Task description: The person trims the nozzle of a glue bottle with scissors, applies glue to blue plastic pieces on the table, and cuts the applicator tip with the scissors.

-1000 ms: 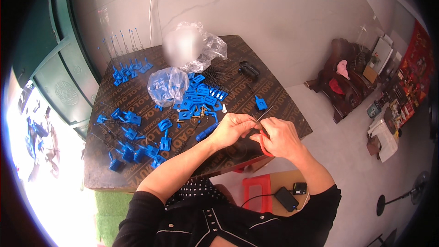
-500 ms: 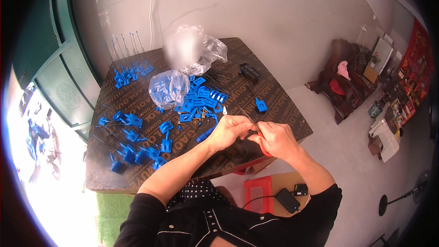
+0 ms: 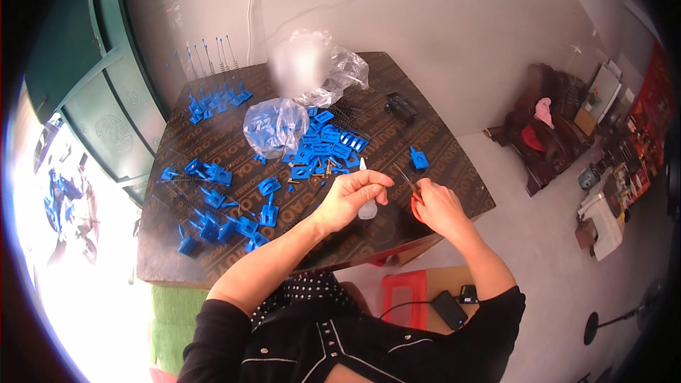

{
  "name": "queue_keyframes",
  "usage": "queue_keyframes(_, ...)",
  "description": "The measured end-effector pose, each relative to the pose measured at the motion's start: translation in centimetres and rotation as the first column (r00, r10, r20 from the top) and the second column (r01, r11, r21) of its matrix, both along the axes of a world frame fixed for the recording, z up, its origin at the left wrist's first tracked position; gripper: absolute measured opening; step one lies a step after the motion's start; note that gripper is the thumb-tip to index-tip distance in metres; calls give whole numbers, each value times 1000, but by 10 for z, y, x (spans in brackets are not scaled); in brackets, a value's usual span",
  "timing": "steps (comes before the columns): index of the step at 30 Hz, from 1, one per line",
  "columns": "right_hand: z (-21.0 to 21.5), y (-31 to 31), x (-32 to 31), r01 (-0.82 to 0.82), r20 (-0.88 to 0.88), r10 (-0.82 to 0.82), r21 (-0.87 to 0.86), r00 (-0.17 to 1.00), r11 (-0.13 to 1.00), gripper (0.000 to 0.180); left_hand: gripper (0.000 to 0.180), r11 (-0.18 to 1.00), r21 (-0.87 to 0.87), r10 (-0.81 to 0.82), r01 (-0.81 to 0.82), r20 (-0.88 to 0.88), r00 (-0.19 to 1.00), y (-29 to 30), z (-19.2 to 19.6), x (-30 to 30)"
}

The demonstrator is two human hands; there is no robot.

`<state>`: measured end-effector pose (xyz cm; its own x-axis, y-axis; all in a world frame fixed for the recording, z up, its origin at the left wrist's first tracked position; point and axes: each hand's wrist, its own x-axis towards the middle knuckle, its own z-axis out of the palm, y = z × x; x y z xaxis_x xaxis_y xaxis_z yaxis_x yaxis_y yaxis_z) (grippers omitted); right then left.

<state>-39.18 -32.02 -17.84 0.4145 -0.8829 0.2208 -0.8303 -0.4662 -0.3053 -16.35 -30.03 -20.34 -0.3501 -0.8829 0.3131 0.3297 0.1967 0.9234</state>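
Note:
My right hand (image 3: 440, 206), near the table's right front edge, is closed around red-handled scissors (image 3: 416, 206). Their narrow dark blades point up and to the left, toward my other hand. My left hand (image 3: 355, 195) has its thumb and fingertips pinched together; whatever is between them is too small to make out. Partly hidden behind that hand is a small white bottle (image 3: 367, 210) with a pointed nozzle. Beyond it lies a heap of blue plastic parts (image 3: 323, 149), with small brass-coloured pieces at its near side. A single blue piece (image 3: 419, 159) lies beyond the scissors.
Blue pieces with springs (image 3: 209, 220) are scattered on the left of the dark table (image 3: 312, 245). Several stand upright (image 3: 213, 101) at the back left. Clear plastic bags (image 3: 273, 128) and a black object (image 3: 401, 105) lie farther back. A red stool (image 3: 404, 298) stands below the front edge.
My hands have moved apart. The scissors, earlier up against the left fingers, are now off to their right with the blades showing. More of the white bottle is visible. The whole view has shifted slightly.

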Motion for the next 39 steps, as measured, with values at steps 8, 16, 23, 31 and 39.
queue_keyframes(8,-13,-12,15,71,-197,-71,-9,978,997,19,19,991,-89,108,-96,143,984,3,-2,4)
queue_keyframes(16,4,-47,33,170,11,-170,-157,985,973,22,19,990,-63,136,-127,174,975,6,-1,5)
queue_keyframes(23,-7,-132,10,377,-161,-388,-96,908,921,15,19,980,-78,197,-183,271,942,9,-4,4)
queue_keyframes(31,-22,-167,-3,411,-200,-406,-16,892,911,17,18,967,-75,251,-242,416,874,15,0,4)
queue_keyframes(39,-27,-160,-7,306,-235,-288,47,929,951,17,18,969,-100,247,-226,411,877,22,3,8)
